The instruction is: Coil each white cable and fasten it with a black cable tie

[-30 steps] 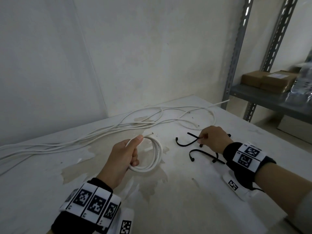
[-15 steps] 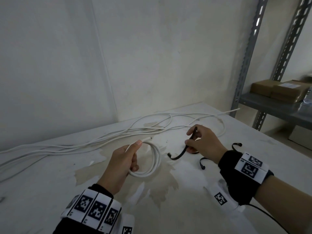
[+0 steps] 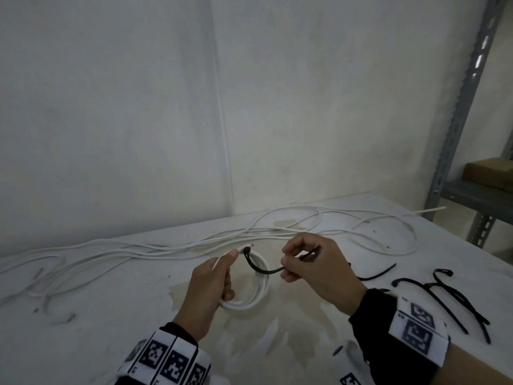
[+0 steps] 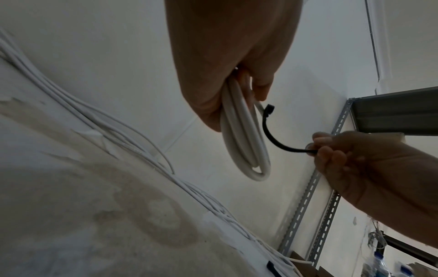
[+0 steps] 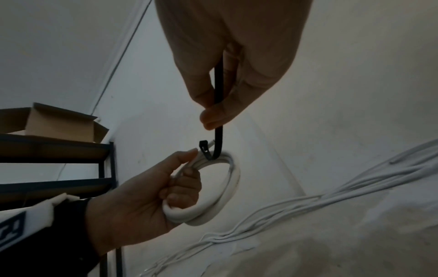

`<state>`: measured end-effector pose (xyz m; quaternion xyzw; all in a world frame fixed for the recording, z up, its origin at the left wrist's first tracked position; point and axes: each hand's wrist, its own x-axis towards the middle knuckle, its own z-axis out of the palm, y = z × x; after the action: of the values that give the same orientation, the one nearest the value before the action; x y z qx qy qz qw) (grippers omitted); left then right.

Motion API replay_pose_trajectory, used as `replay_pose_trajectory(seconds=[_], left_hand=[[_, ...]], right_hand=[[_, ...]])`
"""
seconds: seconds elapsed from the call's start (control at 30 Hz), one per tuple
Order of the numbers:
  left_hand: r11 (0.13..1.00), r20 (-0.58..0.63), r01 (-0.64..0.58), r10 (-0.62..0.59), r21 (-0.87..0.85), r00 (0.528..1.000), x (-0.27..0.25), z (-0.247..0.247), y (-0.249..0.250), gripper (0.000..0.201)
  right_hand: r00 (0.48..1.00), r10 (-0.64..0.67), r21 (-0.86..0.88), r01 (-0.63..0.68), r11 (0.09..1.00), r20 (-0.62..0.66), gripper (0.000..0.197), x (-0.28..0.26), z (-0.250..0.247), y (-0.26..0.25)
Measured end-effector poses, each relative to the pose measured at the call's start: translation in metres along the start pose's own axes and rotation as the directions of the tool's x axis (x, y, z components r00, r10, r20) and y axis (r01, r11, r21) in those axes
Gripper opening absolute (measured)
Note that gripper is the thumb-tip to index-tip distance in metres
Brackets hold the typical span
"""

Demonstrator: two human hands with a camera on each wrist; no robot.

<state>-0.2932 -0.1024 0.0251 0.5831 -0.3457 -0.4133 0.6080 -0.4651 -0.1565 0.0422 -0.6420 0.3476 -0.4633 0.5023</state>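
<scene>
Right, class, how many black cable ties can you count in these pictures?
4 cable ties, perhaps more: one in the right hand by the coil, one on the table beside that hand, at least two crossed further right; overlap may hide another.

The light is dim and flat, greyish, casting only faint soft shadows on the counter [image 3: 83,329]. Both wrist views are murkier still, with the near hands dark and soft against the paler wall [image 4: 94,46]. Straight lines such as the shelf upright [image 3: 466,101] bow near the edges, and fine detail is smeared and noisy.
</scene>
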Motion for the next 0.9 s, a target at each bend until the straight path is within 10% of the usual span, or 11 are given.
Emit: replay_pose_trajectory(seconds=[0.63,0.9], left_hand=[[0.997,-0.025,-0.069,0.069,-0.017,0.997,-0.01,-0.029,0.005,0.015],[0.988,0.019,0.005,-0.002,-0.155,1.0,-0.01,-0.029,0.008,0.051]], right_hand=[[0.984,-0.142,0.114,0.13,0.985,0.107,0.021,-0.005,0.057,0.006],[0.897,-0.378,0.145,0.353,0.924,0.229,0.003,-0.009,0.061,0.002]])
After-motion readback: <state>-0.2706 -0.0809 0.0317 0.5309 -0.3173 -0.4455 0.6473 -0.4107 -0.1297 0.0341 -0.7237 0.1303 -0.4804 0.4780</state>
